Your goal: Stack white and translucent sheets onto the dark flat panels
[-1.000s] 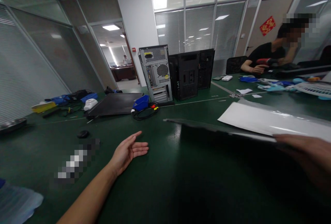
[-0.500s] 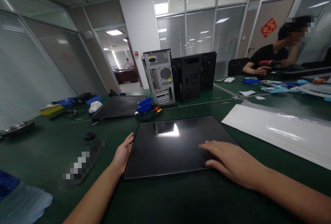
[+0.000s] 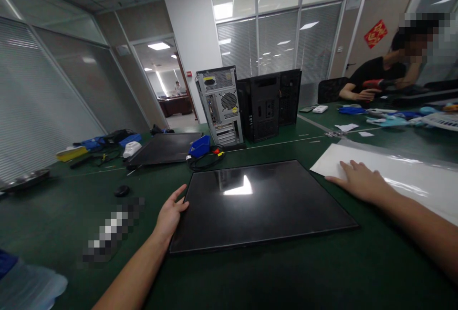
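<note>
A dark flat screen panel [image 3: 265,210] lies face up on the table in front of me, a ceiling light mirrored in it. At its left edge is my left hand [image 3: 170,214], open, with outstretched fingers; one fingertip overlaps the panel's border. My right hand [image 3: 365,181] is open, its fingers spread over the near left part of a white sheet [image 3: 425,171] with a glossy clear film on it. Whether the palm presses on the sheet I cannot tell.
Beyond the panel stand a grey computer tower [image 3: 220,105] and black cases [image 3: 265,109]. A blue bin [image 3: 199,146] with cables sits before them, and another dark panel [image 3: 168,148] lies to its left. A round black object [image 3: 122,191] is at left. A person [image 3: 379,74] sits at far right.
My right hand has moved right, from above the screen panel to over the white sheet. My left hand stays at the panel's left edge, one finger now overlapping it. The view has shifted slightly.
</note>
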`<state>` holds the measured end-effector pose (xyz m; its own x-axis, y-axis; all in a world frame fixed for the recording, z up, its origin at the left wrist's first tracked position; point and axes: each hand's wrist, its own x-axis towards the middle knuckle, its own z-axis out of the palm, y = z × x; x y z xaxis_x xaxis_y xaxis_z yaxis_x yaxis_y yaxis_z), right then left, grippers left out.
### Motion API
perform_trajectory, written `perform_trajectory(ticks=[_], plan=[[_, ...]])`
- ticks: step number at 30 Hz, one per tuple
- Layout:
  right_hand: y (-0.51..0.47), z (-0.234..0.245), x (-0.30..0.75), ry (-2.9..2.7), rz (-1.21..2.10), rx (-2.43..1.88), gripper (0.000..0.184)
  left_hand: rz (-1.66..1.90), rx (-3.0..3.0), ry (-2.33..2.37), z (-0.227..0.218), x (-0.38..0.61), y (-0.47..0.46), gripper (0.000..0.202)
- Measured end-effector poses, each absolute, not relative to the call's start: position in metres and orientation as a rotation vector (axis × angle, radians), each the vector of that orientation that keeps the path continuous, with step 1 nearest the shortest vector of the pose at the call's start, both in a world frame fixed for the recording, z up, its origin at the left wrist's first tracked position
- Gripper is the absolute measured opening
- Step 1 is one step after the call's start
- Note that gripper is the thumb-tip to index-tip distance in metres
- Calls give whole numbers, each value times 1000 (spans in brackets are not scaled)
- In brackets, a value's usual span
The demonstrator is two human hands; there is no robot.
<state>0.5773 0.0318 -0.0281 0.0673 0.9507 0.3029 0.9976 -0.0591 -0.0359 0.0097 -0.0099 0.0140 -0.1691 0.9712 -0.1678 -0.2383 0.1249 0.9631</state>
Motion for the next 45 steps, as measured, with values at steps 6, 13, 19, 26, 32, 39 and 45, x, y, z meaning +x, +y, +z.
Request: perform_trajectory(ticks=[6, 13, 19, 26, 32, 39, 45], plan=[[28, -16, 584, -2040, -214, -2089, 54, 1316, 880, 1228, 12, 10, -12, 72], [13, 7, 580, -1867, -269, -2193, 48, 1339, 890, 1200, 5, 7, -9, 71], [-3, 25, 533, -1853, -301, -2084, 53, 1354, 837, 1219, 10, 11, -11, 69], [-24, 25, 463, -2344, 28, -1456, 47, 1367, 845, 1237, 9, 12, -11, 71], [-20, 18, 463, -2273, -60, -1669, 56, 1341, 887, 1250, 1, 10, -6, 69], [-29, 24, 457, -2455, 203, -1417, 51, 1348, 887, 1330, 4, 13, -7, 57], [-26, 26, 451, -2422, -63, -1516, 51, 1285, 947, 1396, 7, 14, -8, 56]])
